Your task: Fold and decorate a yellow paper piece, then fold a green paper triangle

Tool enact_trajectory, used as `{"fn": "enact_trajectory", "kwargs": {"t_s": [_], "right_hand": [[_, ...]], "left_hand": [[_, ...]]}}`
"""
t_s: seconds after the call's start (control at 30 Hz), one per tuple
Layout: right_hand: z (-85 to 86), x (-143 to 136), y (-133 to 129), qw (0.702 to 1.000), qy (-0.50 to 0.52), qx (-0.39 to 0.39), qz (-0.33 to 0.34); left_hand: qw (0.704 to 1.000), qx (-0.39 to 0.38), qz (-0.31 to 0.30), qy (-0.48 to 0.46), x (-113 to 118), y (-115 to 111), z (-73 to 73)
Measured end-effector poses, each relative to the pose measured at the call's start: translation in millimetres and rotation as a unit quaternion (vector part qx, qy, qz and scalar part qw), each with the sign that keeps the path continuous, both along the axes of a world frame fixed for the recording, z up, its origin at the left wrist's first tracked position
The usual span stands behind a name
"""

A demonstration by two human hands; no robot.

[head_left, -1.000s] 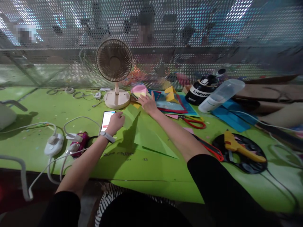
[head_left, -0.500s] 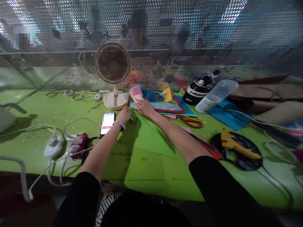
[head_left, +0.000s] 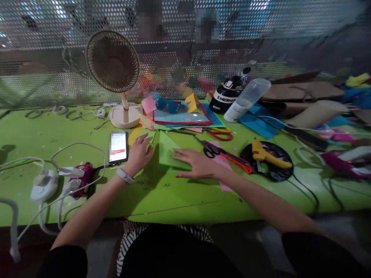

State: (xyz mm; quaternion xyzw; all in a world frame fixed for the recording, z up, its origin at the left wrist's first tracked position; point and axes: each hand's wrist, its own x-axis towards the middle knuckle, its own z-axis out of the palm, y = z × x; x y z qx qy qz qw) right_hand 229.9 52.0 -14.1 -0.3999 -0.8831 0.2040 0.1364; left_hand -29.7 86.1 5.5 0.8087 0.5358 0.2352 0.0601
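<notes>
A green sheet of paper [head_left: 168, 152] lies on the green table in front of me. My right hand [head_left: 194, 162] rests over its right side with the fingers spread, covering part of it. My left hand [head_left: 140, 152] is to the left of the sheet, fingers apart and nothing in them. Close to that hand are a phone [head_left: 118, 146] with a lit screen and a strip of orange-yellow paper [head_left: 134, 135]. Right of my right hand, dark-handled scissors [head_left: 212, 150] lie over pink paper [head_left: 224, 164].
A fan [head_left: 125, 116] stands at the back left. Red-handled scissors [head_left: 222, 135], a plastic folder [head_left: 179, 117], a black bottle [head_left: 224, 98] and a clear bottle [head_left: 246, 100] lie behind. A yellow glue gun [head_left: 269, 156] sits at right; a corded power strip [head_left: 84, 179] at left.
Both hands have come back toward me from the papers near the fan. My right hand has moved onto the green sheet, which now looks smaller. The pink paper at right is more visible.
</notes>
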Motion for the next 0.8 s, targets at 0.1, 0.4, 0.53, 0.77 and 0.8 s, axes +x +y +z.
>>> {"fn": "enact_trajectory", "kwargs": {"t_s": [0.1,0.4,0.53,0.77,0.8], "right_hand": [[-14.2,-11,-23,0.998,-0.063,0.021,0.016],[-11.5,-11,12,0.973,-0.007,0.011,-0.231],[-20.4,-15,19,0.963,0.082,-0.066,-0.247],[-24.8,-10,26,0.808,0.485,-0.203,-0.267],[-22.5,-10,26,0.783,0.522,-0.212,-0.265]], "left_hand": [[0.999,-0.009,-0.029,-0.040,13,-1,-2.0],[0.977,-0.134,-0.144,0.083,42,-16,-30.9],[0.983,-0.127,-0.134,0.016,38,-18,-30.8],[0.904,-0.199,0.032,-0.378,24,-10,-2.5],[0.856,-0.236,0.050,-0.457,26,-11,-2.4]]}}
